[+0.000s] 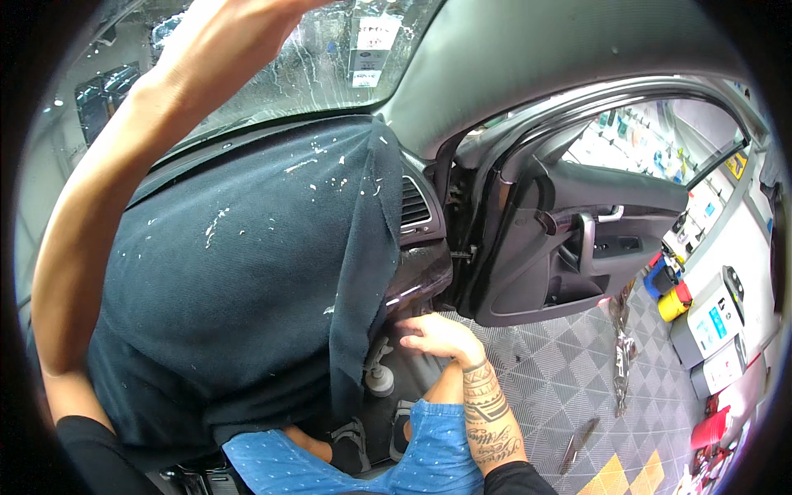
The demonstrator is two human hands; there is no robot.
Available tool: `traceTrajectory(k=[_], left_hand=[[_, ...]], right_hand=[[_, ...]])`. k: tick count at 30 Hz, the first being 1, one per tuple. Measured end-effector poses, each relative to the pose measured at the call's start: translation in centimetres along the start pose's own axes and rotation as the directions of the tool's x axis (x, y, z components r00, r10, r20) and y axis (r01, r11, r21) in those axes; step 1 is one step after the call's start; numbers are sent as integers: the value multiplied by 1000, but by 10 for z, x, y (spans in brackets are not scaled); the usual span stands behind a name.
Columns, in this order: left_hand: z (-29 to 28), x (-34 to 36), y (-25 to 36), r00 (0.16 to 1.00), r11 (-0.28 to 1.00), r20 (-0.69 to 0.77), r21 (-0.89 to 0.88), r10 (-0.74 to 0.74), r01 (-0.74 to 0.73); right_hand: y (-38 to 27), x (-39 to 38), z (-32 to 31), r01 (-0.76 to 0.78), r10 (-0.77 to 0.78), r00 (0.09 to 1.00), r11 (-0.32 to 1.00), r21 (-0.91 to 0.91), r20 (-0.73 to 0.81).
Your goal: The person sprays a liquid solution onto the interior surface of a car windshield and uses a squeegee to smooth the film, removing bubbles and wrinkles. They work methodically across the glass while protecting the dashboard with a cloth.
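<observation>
Left hand (239, 35), upper left, is nearer the windshield (318, 87), grip indeterminable; right hand (445, 337), lower centre, digits apart, lies just right of the dark cloth (247, 256), its right edge near-vertical.

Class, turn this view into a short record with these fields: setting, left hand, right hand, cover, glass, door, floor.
Setting: car interior
Left hand: raised in front of the windshield; fingers cut off by the upper edge, grip unclear
Right hand: lowered near the right knee; no held thing visible
Cover: dark cloth draped over the dashboard, flecked with white
Glass: windshield, streaked
Door: car door, open, at right
Floor: grey patterned tiles, some yellow
</observation>
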State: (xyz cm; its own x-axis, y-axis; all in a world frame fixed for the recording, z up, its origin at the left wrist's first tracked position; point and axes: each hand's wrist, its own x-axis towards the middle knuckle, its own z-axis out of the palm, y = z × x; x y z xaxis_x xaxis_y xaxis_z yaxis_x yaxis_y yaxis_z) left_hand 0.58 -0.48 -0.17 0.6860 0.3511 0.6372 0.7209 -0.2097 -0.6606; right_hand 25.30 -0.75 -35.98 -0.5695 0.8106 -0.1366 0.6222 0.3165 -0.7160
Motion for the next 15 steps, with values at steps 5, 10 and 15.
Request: traceTrajectory(k=[5,10,15], left_hand=[[-15,4,5,993,995,-114,-87,40,-50],[3,5,3,980,983,-119,107,162,-149],[-1,-4,4,999,999,-32,-40,-12,11]], right_hand=[[5,-3,1,33,-37,998,995,-90,-52],[5,8,5,47,-51,998,992,-119,-36],[-2,4,2,12,-14,1000,995,-96,-26]])
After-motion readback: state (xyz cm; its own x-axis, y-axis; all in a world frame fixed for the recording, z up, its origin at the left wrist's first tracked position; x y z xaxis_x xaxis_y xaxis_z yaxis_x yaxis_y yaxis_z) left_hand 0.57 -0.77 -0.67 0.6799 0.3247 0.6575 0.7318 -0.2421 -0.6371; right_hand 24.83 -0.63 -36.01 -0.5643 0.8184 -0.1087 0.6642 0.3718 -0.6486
